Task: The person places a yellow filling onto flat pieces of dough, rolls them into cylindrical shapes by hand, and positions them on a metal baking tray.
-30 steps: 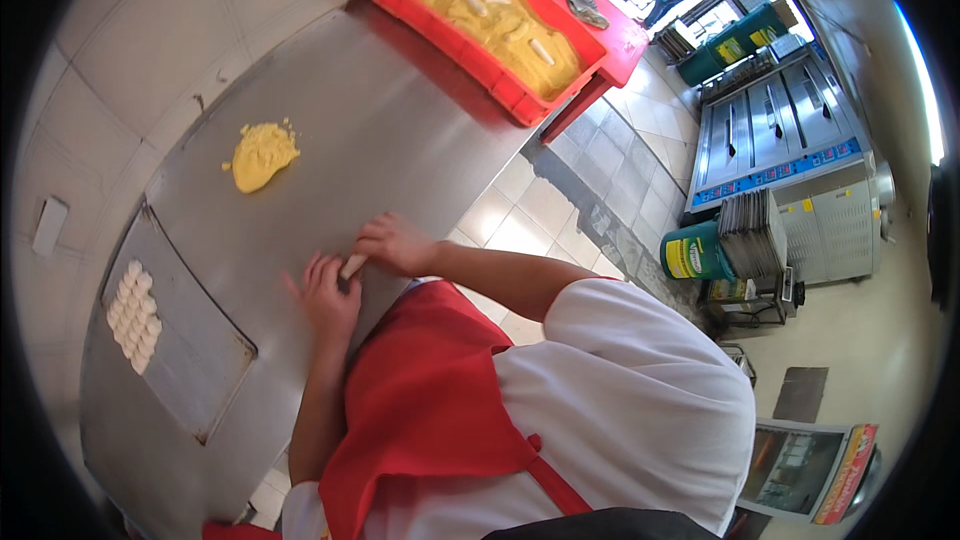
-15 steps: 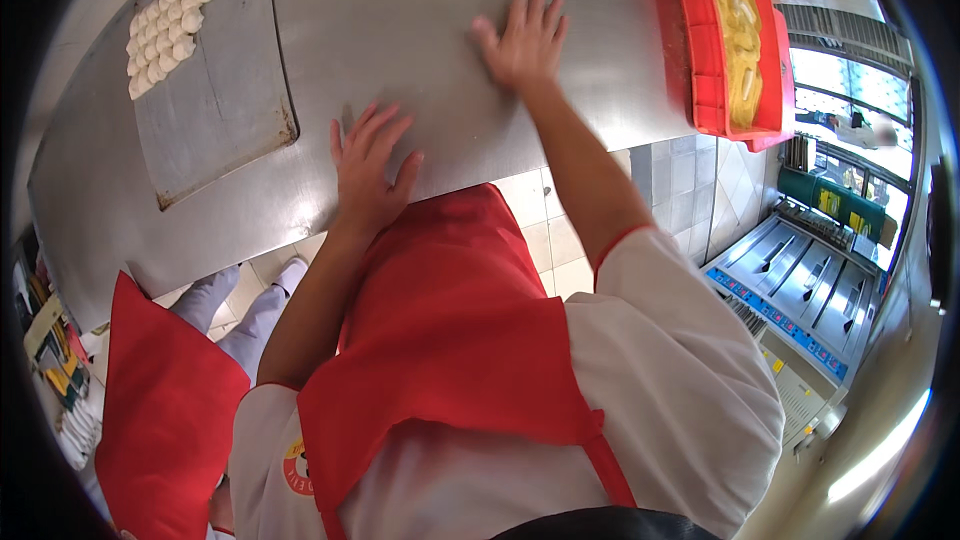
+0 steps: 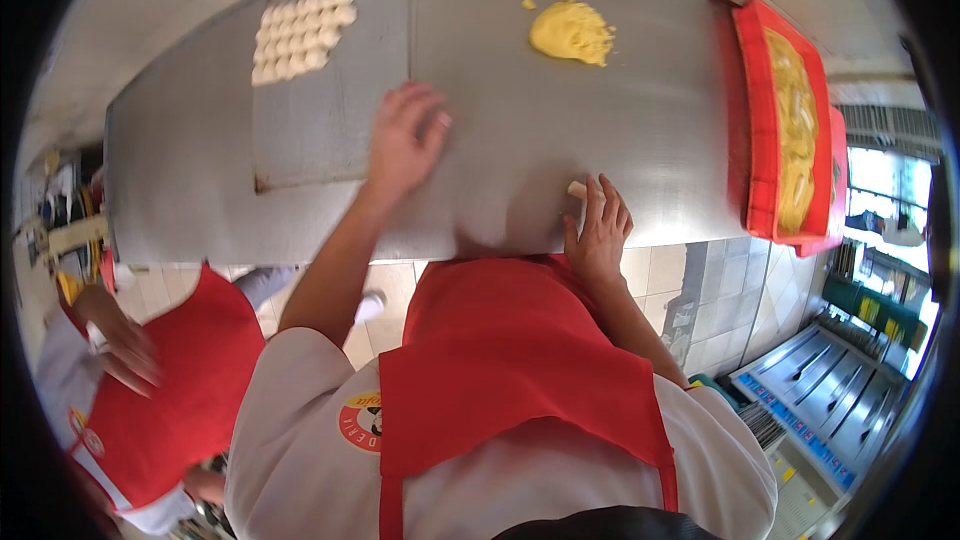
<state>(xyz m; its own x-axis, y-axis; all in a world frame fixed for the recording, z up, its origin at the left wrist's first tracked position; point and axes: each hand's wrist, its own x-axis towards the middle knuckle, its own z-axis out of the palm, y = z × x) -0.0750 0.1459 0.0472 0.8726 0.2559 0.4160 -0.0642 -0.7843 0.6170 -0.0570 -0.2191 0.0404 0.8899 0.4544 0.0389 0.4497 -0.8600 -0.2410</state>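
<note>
My left hand [image 3: 405, 140] is over the steel worktable [image 3: 180, 180], fingers loosely curved and apart, holding nothing I can see. My right hand [image 3: 600, 230] is near the front edge, fingers apart and slightly bent at a small pale dough piece [image 3: 577, 190], which they partly hide; they appear to touch it without gripping. Beyond my right hand lies a crumbly yellow mound [image 3: 560, 35]. Left of it, rows of small white dough pieces [image 3: 300, 35] sit on a flat metal tray [image 3: 330, 140].
A red crate [image 3: 760, 130] of yellow filling with pale pieces stands at the table's right end. A co-worker in a red apron [image 3: 200, 360] is at my lower left, a hand [image 3: 125, 350] raised. A steel oven [image 3: 800, 400] is at lower right; a distant person [image 3: 895, 230] is by the window.
My view has swung to centre on the table. My left hand has moved forward toward the tray, my right hand back toward the near edge, at the small dough piece.
</note>
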